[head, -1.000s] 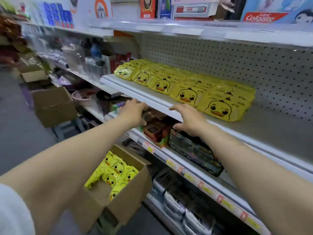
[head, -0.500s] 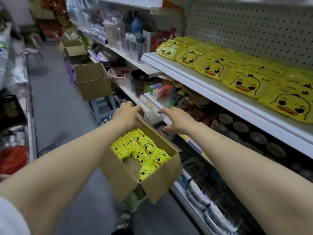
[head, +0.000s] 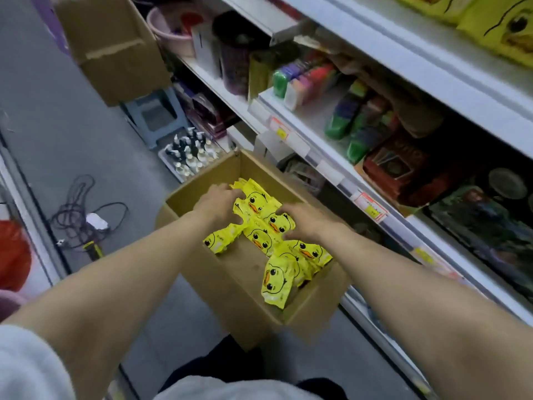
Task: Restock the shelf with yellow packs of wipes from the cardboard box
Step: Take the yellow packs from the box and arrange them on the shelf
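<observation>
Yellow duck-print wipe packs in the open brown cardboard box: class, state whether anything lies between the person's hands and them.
Nothing visible does. The brown cardboard box is open-topped, and the left hand and right hand reach inside, their fingers touching the yellow duck-print wipe packs. Whether they grip any is unclear.

We see a carton (head: 115, 50) on a blue stool (head: 157, 115), a bottle tray (head: 190, 154) beside it, and tangled cables (head: 76, 210) on the floor (head: 43, 125).
</observation>
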Action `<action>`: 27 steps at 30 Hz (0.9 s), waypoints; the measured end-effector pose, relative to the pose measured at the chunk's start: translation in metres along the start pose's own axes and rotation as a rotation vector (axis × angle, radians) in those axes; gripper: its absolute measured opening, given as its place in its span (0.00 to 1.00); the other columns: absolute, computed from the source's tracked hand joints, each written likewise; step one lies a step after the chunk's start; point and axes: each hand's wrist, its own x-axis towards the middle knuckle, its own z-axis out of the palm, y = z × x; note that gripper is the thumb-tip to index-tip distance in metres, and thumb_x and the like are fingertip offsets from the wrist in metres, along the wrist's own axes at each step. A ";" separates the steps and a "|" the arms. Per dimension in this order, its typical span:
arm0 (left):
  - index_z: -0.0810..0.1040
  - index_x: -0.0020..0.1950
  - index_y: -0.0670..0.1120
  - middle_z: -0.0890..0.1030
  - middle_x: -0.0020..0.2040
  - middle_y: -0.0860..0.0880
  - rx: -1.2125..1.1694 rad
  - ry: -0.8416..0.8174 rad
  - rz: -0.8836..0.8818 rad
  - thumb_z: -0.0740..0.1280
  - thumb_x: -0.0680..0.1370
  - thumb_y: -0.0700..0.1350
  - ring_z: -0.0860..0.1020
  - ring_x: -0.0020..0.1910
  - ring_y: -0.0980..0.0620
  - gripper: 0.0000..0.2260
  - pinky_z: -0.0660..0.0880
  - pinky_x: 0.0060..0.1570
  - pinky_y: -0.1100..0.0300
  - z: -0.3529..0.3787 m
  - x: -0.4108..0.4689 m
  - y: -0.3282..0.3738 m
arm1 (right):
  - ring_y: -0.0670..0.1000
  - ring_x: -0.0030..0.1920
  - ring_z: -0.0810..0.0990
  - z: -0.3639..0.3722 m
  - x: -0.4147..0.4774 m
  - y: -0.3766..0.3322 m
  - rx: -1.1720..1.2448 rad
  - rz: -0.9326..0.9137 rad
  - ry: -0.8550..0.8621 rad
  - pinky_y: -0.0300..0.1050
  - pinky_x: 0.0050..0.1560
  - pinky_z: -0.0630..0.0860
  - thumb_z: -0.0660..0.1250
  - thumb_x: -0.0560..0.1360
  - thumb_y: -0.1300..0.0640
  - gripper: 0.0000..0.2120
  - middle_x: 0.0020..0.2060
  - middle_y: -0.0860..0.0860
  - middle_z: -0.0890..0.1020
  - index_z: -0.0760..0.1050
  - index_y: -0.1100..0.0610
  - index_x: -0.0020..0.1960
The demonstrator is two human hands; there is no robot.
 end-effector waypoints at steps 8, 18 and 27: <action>0.70 0.70 0.55 0.71 0.67 0.45 0.008 -0.193 0.077 0.74 0.72 0.54 0.67 0.68 0.42 0.28 0.70 0.63 0.47 0.075 0.084 -0.033 | 0.57 0.66 0.73 0.098 0.047 0.035 0.157 0.241 -0.257 0.53 0.60 0.74 0.74 0.73 0.46 0.30 0.66 0.53 0.74 0.68 0.46 0.71; 0.74 0.69 0.51 0.74 0.63 0.42 -0.151 -0.289 0.072 0.74 0.73 0.56 0.69 0.65 0.41 0.26 0.70 0.63 0.46 0.157 0.136 -0.042 | 0.58 0.65 0.74 0.191 0.089 0.060 0.364 0.497 -0.460 0.48 0.61 0.73 0.72 0.72 0.40 0.34 0.65 0.58 0.76 0.70 0.61 0.68; 0.76 0.66 0.50 0.73 0.67 0.41 -0.247 -0.239 0.043 0.74 0.72 0.55 0.65 0.69 0.43 0.24 0.68 0.64 0.49 0.198 0.164 -0.049 | 0.59 0.69 0.73 0.238 0.110 0.065 0.600 0.772 -0.437 0.45 0.62 0.71 0.70 0.75 0.40 0.35 0.68 0.60 0.75 0.69 0.66 0.70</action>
